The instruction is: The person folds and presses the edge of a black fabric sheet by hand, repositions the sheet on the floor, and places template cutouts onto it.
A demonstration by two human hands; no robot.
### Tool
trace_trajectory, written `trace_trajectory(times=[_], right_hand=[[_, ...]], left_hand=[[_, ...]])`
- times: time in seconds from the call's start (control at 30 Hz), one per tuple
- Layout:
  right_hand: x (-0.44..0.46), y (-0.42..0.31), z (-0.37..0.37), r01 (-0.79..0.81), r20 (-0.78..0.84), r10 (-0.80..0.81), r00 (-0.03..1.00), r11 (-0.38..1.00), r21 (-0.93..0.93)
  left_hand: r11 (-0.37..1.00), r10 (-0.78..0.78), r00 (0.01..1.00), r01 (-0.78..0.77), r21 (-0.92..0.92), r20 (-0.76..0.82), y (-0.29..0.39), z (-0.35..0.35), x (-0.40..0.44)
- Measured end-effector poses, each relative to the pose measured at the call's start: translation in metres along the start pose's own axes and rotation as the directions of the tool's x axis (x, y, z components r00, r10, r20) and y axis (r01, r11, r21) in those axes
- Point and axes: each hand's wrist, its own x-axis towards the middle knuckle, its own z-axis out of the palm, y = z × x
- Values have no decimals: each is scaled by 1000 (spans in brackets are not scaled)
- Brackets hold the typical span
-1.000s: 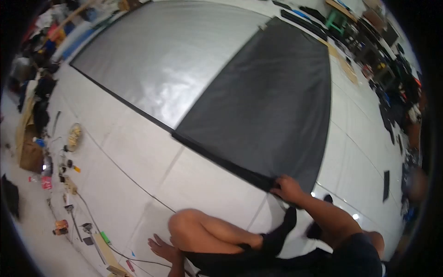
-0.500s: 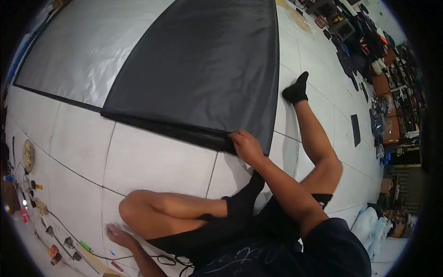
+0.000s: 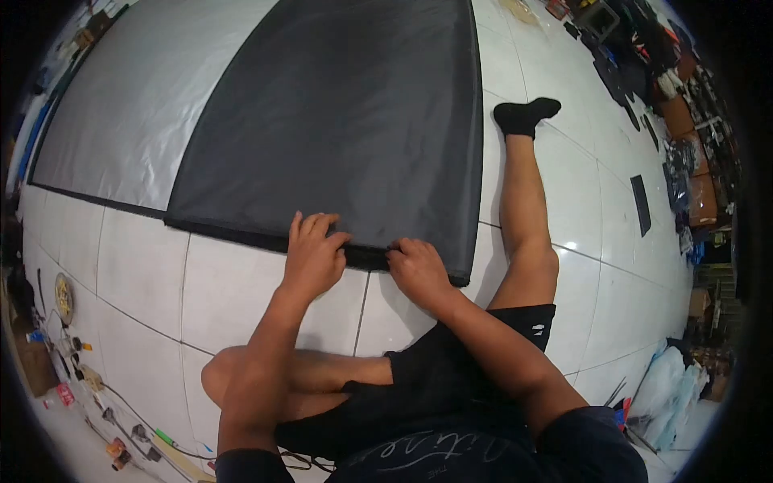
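I watched the dark sheet (image 3: 346,121) at twelve o'clock; the right hand (image 3: 421,272) had its grip pinched on the six-o'clock edge; the left hand (image 3: 314,259) rested there, fingers partly spread, unclenched; uneven pulling between them could have skewed or creased it.

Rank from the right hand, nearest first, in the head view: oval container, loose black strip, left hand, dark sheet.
1. Dark sheet: touching the right hand.
2. Left hand: close by, left.
3. Loose black strip: on the floor, right.
4. Oval container: on the floor, far left.
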Motion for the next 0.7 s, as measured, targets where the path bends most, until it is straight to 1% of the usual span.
trace_trajectory(times=[0.07, 0.1, 0.17, 0.2, 0.27, 0.3, 0.37, 0.4, 0.47, 0.5, 0.57, 0.6, 0.67, 0.7], right_hand=[[3, 4, 6, -86, -29, 88, 996, 992, 88], [5, 5, 2, -98, -15, 99, 995, 991, 93], [14, 8, -9, -209, 63, 200, 978, 951, 228], [17, 11, -11, -211, 76, 199, 977, 951, 227], [22, 16, -16, -278, 145, 242, 959, 899, 338], [23, 17, -19, -282, 151, 244, 958, 898, 339], [22, 17, -22, -335, 218, 268, 938, 863, 378], [19, 20, -19, -339, 225, 270, 936, 862, 377], [14, 25, -10, -225, 113, 195, 974, 869, 441], [12, 26, -7, -228, 117, 196, 974, 869, 440], [13, 23, -7, -205, 41, 204, 978, 905, 373], [15, 20, -10, -206, 41, 205, 978, 906, 370], [20, 14, -20, -394, 183, 349, 919, 811, 433], [22, 14, -21, -391, 183, 346, 920, 814, 429]], left_hand=[[996, 44, 999, -44, -73, 0, -4, 5, -2], [996, 41, 999, -39, -82, 16, -7, 7, -1], [983, 24, 995, -6, -186, 96, -13, 8, 5], [981, 15, 995, 4, -192, 102, -14, 10, 8], [980, 37, 997, -24, -198, 62, -15, 11, 14], [980, 34, 997, -20, -200, 67, -15, 11, 17], [953, -19, 994, 50, -300, 108, -15, 12, 20], [951, -22, 993, 55, -303, 113, -15, 13, 21], [930, -27, 996, 55, -363, 81, -16, 13, 23], [929, -29, 996, 58, -366, 83, -17, 12, 23], [931, -19, 991, 65, -360, 129, -18, 9, 25], [930, -18, 992, 63, -363, 127, -19, 9, 25], [933, 17, 995, 20, -359, 100, -20, 8, 25], [933, 14, 995, 21, -360, 95, -21, 9, 25]])
